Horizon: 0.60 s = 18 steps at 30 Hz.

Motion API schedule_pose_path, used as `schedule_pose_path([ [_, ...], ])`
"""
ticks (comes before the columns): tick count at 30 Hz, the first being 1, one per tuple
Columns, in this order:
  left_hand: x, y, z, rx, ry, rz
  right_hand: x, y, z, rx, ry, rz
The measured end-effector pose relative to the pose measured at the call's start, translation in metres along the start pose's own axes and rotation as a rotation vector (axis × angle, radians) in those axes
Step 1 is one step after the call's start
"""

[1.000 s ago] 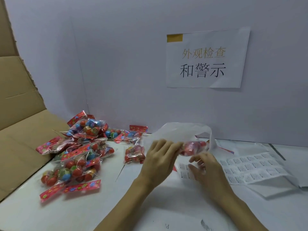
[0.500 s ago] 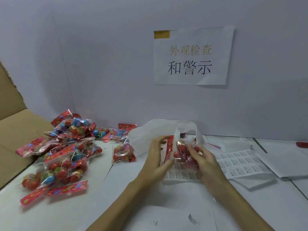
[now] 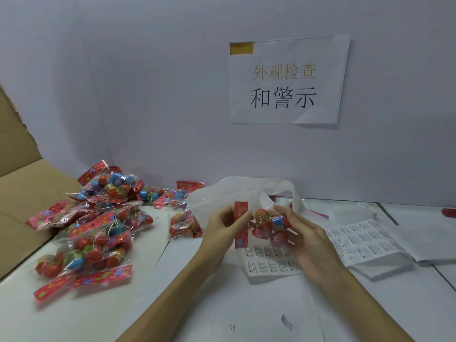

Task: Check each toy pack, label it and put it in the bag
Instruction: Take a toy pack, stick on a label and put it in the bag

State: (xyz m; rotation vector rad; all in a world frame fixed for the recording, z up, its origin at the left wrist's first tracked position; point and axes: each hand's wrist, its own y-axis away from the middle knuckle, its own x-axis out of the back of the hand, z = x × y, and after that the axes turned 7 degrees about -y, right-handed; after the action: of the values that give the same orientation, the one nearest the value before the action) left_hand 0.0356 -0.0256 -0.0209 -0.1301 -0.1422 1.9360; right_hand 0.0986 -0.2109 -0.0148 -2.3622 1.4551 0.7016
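Clear plastic wraps the toy pack [image 3: 267,228] held up between both hands, a small bag of red balls with one blue-labelled piece and a red flowered header card [image 3: 241,227] standing upright along its left edge. The left hand [image 3: 225,227] pinches that header card between thumb and fingers. The right hand [image 3: 304,236] cups the pack's far side, its fingers curled round the plastic. The pack hangs above the white counter [image 3: 197,304], just in front of the thin white plastic carrier bag [image 3: 222,193], whose two handle loops rise behind the hands.

Directly below the pack lies one white sheet of small printed labels [image 3: 271,262], and a second label sheet [image 3: 357,239] lies just to its right, near the right wrist. To the left, a loose heap of like toy packs [image 3: 96,223] spreads over the counter; their number cannot be counted exactly, being well over ten. One single pack [image 3: 185,225] lies apart between the heap and the left hand. A brown cardboard box flap [image 3: 22,193] borders the heap on the far left. One white paper sign [image 3: 287,82] with printed characters is stuck on the grey wall behind.
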Motion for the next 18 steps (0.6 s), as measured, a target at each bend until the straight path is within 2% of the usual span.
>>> schedule_pose_path([
  [3, -0.0023, 0.0010, 0.0016, 0.001, -0.027, 0.013, -0.0038, 0.0012, 0.0028, -0.032, -0.079, 0.034],
  [11, 0.0011, 0.0012, 0.0040, -0.030, -0.120, 0.043, -0.0027, 0.0045, 0.0023, 0.083, 0.148, 0.055],
  [18, -0.0032, -0.0013, 0.0042, -0.056, -0.138, 0.034, -0.0012, 0.0019, -0.0027, -0.081, -0.105, -0.034],
])
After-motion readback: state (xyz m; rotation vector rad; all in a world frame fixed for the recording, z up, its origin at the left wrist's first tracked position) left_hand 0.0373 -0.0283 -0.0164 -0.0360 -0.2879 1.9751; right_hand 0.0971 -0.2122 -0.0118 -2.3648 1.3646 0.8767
